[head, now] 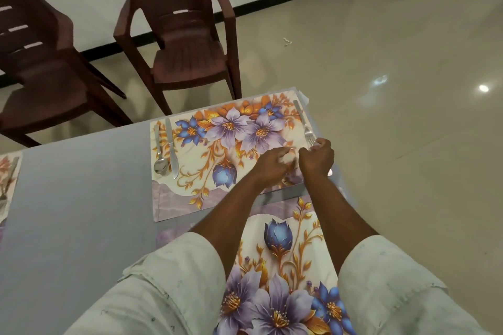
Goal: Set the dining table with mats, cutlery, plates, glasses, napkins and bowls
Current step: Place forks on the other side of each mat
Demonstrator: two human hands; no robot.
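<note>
Glossy floor tiles and two brown chairs (187, 43) lie beyond the grey desk (81, 198). On the far floral mat (231, 144) at the desk's far right corner, spoon (160, 155) and knife (172, 148) lie at its left edge. Right hand (317, 156) curls about the tines of the fork (304, 125); left hand (272, 164) is curled, but whether it holds anything cannot be told. A nudge could tip the fork off the desk's right edge. Both hands hide the mat's near right corner.

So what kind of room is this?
Probably a home dining room: a table laid with flowery place mats, a fork, spoon and knife, brown chairs nearby, shiny tiled floor.
</note>
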